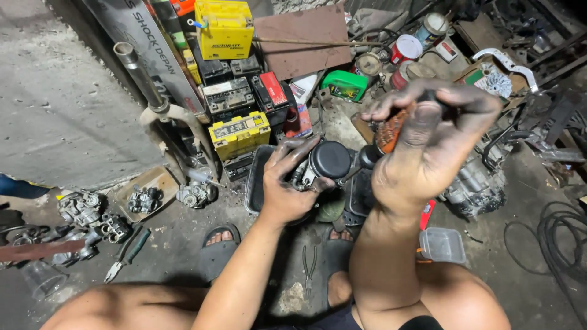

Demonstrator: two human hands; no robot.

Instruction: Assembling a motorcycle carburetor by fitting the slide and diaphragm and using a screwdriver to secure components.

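Hands on a carburetor

Fingers of the grimy left hand (292,186) wrap a black round-capped metal carburetor (329,162), held above a dark metal tray (254,183). Right hand (431,140) is fisted around an orange-handled screwdriver (389,131); its long axis slants down-left, tip at the carburetor's right side. Behind, upper left, stand stacked boxy batteries (239,131), yellow and black, with rectangular labels.

The floor (177,238) is dark, dirty concrete with stains. A pale grey wall (55,104) stands on the left. Yellow and black batteries (235,91) are piled up at the back. Small metal engine parts (92,217) lie on the left. Black cables (550,238) curl on the right. The light is dim.
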